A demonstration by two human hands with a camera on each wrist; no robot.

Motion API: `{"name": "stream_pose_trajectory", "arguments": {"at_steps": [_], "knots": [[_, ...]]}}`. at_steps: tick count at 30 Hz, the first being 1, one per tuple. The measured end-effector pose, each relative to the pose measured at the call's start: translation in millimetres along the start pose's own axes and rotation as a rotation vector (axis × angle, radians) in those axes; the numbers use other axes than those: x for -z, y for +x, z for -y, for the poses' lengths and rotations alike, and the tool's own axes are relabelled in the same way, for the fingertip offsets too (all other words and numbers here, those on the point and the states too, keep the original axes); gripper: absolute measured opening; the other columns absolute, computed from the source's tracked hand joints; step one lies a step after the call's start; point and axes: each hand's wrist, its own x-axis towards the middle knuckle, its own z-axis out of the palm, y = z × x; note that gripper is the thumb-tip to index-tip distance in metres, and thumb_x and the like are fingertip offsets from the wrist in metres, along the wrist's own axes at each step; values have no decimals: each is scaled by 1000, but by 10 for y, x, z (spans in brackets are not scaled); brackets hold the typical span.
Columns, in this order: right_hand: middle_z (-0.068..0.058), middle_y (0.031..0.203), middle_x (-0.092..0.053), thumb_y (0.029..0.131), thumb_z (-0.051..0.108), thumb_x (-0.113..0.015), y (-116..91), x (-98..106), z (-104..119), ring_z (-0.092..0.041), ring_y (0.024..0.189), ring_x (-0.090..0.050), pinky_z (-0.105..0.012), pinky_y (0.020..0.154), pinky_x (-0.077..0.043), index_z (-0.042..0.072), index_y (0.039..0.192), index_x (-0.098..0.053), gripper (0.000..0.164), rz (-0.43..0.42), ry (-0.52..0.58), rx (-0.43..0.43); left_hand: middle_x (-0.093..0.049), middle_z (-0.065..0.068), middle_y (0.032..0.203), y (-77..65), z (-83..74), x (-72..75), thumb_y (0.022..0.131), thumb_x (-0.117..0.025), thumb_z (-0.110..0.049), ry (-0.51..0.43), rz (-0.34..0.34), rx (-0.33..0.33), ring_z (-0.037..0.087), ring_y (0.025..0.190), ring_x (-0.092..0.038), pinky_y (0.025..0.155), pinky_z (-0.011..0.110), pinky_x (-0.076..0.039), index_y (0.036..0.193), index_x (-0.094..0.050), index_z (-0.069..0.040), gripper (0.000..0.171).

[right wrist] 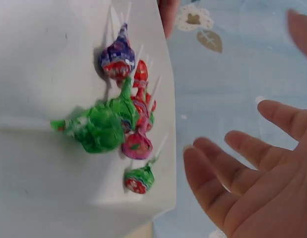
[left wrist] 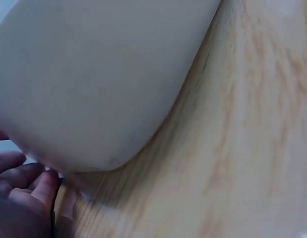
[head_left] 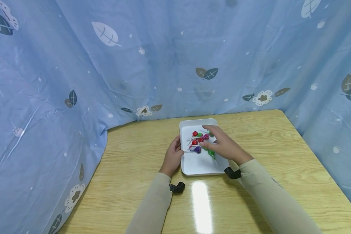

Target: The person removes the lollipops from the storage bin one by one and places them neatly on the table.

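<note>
A white rectangular tray (head_left: 196,166) stands on the wooden table, with several wrapped lollipops lying in its middle. My left hand (head_left: 172,156) holds the tray's left side, its thumb at the rim and its fingers along the outer wall. In the left wrist view those curled fingers meet the tray's side (left wrist: 103,94). Over the tray's right half is my right hand (head_left: 224,144), fingers spread and holding nothing. The right wrist view shows a purple lollipop (right wrist: 118,58), bright green ones (right wrist: 98,130), a pink one (right wrist: 137,145) and red ones, sticks pointing various ways.
Light wooden tabletop (head_left: 134,156) surrounds the tray. A blue curtain (head_left: 169,58) with leaf and flower prints hangs behind and along both sides. Each wrist carries a small black camera mount (head_left: 177,187), and light glares on the table (head_left: 201,204) in front.
</note>
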Motion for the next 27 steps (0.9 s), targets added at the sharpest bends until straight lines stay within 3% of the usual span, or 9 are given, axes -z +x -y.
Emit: {"name": "stream_pose_trajectory", "arguments": {"at_steps": [3, 10, 17, 27], "knots": [[-16, 161, -48, 101, 38, -80, 14, -32, -2, -45, 134, -56, -62, 100, -55, 11, 166, -44, 79, -8, 54, 2, -39, 19, 169, -2, -18, 4, 95, -46, 12, -11, -4, 1, 29, 154, -40, 122, 35, -38, 168, -34, 2, 75], [-21, 138, -67, 101, 21, -80, 46, -109, -40, -36, 117, -67, -51, 94, -58, 3, 152, -60, 57, -15, 106, -6, -41, 18, 169, -1, -21, 9, 96, -46, 12, -17, -10, 5, 28, 154, -41, 122, 34, -38, 168, -35, 1, 74], [-18, 131, -71, 102, 13, -78, 68, -186, -102, -30, 107, -69, -44, 84, -58, 2, 142, -68, 43, 7, 127, -41, -43, 17, 167, -4, -25, 6, 97, -46, 11, -14, -9, 9, 27, 152, -43, 122, 36, -39, 168, -36, -1, 72], [-13, 128, -71, 101, 13, -81, 94, -319, -233, -25, 103, -70, -42, 86, -57, 2, 135, -72, 37, 21, 135, -71, -43, 16, 167, 6, -10, -7, 98, -47, 10, 5, -18, 23, 26, 153, -43, 122, 36, -38, 168, -36, -1, 72]]}}
